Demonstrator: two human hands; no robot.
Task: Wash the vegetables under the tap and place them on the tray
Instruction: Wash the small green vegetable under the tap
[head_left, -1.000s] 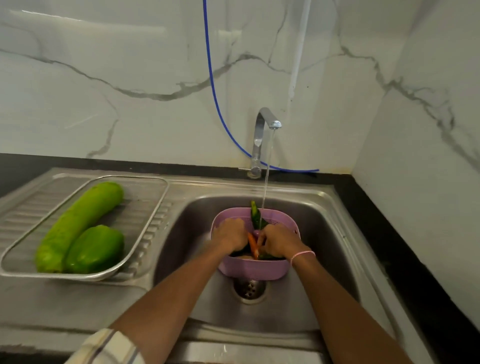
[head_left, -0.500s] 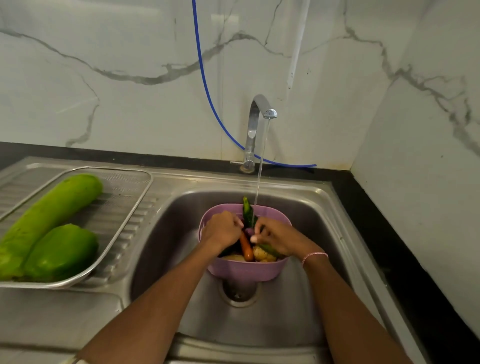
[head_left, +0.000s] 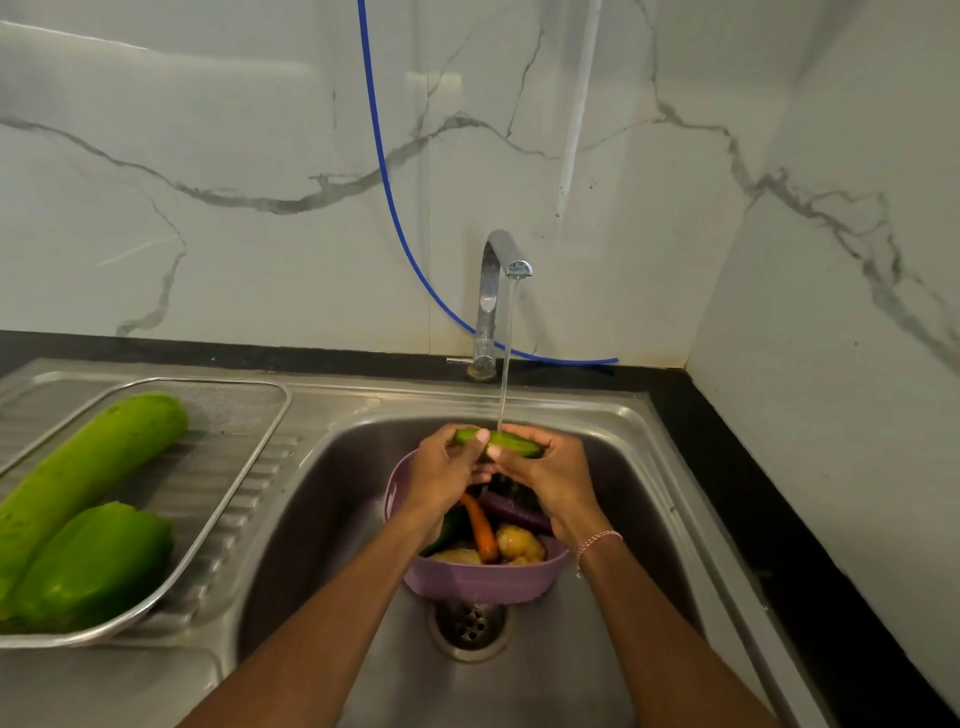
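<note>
A small green cucumber (head_left: 511, 443) lies crosswise under the water stream from the chrome tap (head_left: 496, 291). My left hand (head_left: 447, 475) grips its left end and my right hand (head_left: 550, 475) grips its right end. Below them a purple basket (head_left: 483, 582) stands in the sink and holds a carrot (head_left: 480, 530), a purple aubergine (head_left: 511, 512), potatoes (head_left: 519, 543) and a dark green vegetable. On the left drainboard a steel tray (head_left: 234, 499) carries a long green gourd (head_left: 88, 467) and a shorter green one (head_left: 91, 564).
The steel sink basin (head_left: 322, 519) has a drain (head_left: 470, 623) just in front of the basket. A blue hose (head_left: 387, 187) runs down the marble wall behind the tap. A black counter edge (head_left: 779, 519) borders the sink on the right, against a side wall.
Both hands have come up out of the basket with the cucumber and now hold it level under the running water. The camera view has tilted a little.
</note>
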